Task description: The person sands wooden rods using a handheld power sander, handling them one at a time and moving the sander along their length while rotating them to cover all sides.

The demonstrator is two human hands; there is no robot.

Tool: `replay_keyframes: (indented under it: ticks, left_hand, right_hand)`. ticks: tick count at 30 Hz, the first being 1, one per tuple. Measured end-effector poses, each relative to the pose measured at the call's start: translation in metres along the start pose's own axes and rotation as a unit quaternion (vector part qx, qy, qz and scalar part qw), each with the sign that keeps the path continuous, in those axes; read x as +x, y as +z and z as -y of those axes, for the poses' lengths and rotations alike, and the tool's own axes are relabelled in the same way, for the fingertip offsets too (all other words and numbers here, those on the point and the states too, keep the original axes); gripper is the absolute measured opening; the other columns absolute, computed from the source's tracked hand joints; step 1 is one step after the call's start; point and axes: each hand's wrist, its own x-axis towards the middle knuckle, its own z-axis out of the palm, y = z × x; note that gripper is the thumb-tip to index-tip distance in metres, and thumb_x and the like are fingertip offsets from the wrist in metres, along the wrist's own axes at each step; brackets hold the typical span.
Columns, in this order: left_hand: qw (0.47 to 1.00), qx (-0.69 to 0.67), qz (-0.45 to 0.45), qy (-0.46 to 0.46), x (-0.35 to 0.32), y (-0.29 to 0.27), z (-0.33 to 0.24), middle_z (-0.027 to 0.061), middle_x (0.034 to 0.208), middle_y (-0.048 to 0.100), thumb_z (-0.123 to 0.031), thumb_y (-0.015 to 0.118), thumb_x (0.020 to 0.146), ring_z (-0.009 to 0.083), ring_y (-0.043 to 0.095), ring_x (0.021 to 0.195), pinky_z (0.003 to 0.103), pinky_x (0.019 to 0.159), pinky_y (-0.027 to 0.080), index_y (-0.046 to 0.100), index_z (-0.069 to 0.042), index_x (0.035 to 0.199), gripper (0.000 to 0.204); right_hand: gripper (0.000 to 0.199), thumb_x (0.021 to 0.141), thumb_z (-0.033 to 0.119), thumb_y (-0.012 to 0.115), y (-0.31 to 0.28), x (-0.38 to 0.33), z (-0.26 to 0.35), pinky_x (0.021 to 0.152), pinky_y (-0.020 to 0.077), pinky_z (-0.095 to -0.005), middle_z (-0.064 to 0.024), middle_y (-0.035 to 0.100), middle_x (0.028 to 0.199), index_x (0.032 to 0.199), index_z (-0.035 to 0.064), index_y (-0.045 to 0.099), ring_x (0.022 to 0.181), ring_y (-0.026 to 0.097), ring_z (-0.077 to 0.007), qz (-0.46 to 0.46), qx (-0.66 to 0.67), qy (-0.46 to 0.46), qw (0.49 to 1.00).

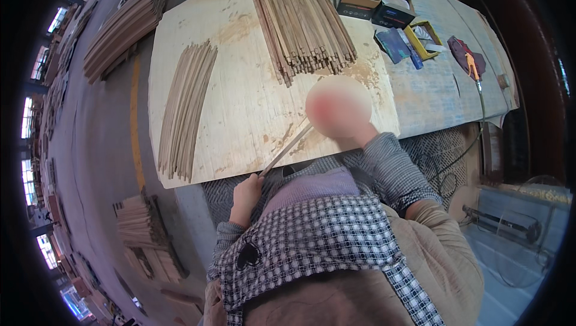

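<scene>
My left hand is closed on the lower end of a thin wooden strip at the table's near edge. The strip slants up and right toward my right hand, which is over the plywood top. A round blur covers that hand's fingers, so their grip is hidden. Beyond it lies a thick pile of brown wooden strips, their near ends uneven. A smaller, thinner row of strips lies at the left side of the plywood sheet.
At the back right stand an open cardboard box, a dark box and a yellow box. An orange-handled air tool lies on a dark red cloth, its hose trailing off. Timber stacks stand on the floor to the left.
</scene>
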Motion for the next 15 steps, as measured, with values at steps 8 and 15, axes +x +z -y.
replay_keyframes:
  ticks: [8, 15]
  left_hand:
    - [0.996, -0.054, 0.065, -0.017, 0.000, -0.009, 0.006, 0.0247, 0.071, 0.059, -0.033, 0.048, 0.091, 0.0438, 0.058, 0.072, 0.053, 0.063, 0.045, 0.052, -0.003, 0.081, 0.031]
    - [0.994, -0.081, 0.071, -0.019, 0.001, -0.003, 0.011, 0.0258, 0.073, 0.059, -0.034, 0.048, 0.091, 0.0446, 0.057, 0.073, 0.053, 0.063, 0.044, 0.053, -0.004, 0.081, 0.032]
  right_hand:
    - [0.042, 0.077, 0.026, 0.060, 0.011, 0.017, 0.041, 0.073, 0.0513, -0.0435, -0.0192, 0.051, 0.107, 0.119, 0.0235, 0.053, 0.080, 0.061, -0.0360, 0.105, 0.028, 0.207, 0.972]
    - [0.051, 0.066, 0.012, 0.067, 0.011, 0.001, -0.024, 0.078, 0.0490, -0.0403, -0.0163, 0.052, 0.114, 0.115, 0.0080, 0.055, 0.093, 0.054, -0.0315, -0.003, -0.002, 0.064, 0.998]
